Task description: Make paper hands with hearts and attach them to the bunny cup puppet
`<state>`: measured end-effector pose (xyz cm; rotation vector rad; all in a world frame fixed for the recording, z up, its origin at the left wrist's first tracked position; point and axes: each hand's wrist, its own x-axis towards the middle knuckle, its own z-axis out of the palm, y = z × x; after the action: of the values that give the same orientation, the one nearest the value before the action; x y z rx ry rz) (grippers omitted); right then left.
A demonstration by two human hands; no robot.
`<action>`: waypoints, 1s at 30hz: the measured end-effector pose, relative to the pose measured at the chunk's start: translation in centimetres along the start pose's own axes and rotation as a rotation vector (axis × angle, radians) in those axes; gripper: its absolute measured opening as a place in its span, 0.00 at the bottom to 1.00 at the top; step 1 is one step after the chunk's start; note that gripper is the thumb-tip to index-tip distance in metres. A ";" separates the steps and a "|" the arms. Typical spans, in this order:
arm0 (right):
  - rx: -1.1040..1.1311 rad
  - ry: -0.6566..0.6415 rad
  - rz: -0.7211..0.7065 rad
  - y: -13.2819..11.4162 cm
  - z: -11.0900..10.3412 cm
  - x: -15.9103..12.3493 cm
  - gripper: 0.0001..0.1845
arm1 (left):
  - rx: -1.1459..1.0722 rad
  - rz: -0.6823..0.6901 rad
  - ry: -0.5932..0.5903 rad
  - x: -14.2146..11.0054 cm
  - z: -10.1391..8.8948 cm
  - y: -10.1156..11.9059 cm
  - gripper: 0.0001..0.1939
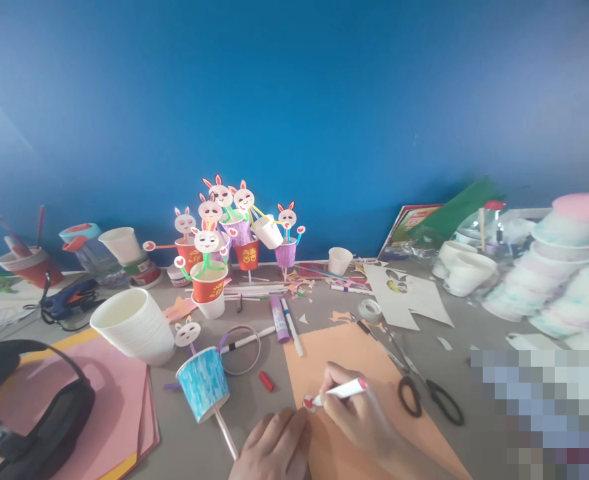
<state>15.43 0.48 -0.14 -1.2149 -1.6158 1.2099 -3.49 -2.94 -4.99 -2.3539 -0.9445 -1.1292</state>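
My right hand (349,407) grips a white marker (344,390) with a red end, its tip touching a small round paper cutout (309,402) that has red colouring on it. The cutout lies at the left edge of an orange sheet of paper (374,363). Against its near side press the bent fingertips of my left hand (277,443). A red marker cap (267,381) lies just beyond that hand. To the left, a blue-coloured paper cup (204,383) leans on a pink-white stick (224,430), with a rabbit face (188,331) above it.
Several rabbit-faced cups (209,280) stand by the blue wall. Black-handled scissors (424,393) lie right of the orange sheet. Stacked white cups (131,327), pink sheets (104,400) and black headgear (39,407) fill the left. A purple glue stick (279,320) lies beyond the sheet.
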 end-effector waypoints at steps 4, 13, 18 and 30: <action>-0.005 0.006 -0.001 0.1 0.0 0.0 0.09 | -0.028 -0.021 -0.006 0.0 0.4 0.2 0.18; -0.005 0.005 0.001 0.1 0.0 0.0 0.09 | -0.027 -0.043 0.041 -0.7 1.1 0.4 0.18; -0.016 0.016 -0.002 0.1 -0.1 0.1 0.09 | -0.015 0.026 -0.055 0.5 -0.8 -0.3 0.19; -0.024 0.007 0.002 0.0 -0.1 0.1 0.09 | -0.015 0.048 -0.216 1.3 -2.1 -0.3 0.18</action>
<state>15.51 0.60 -0.13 -1.2346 -1.6287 1.1897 -4.24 -3.37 -2.65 -2.5342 -0.9461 -0.8797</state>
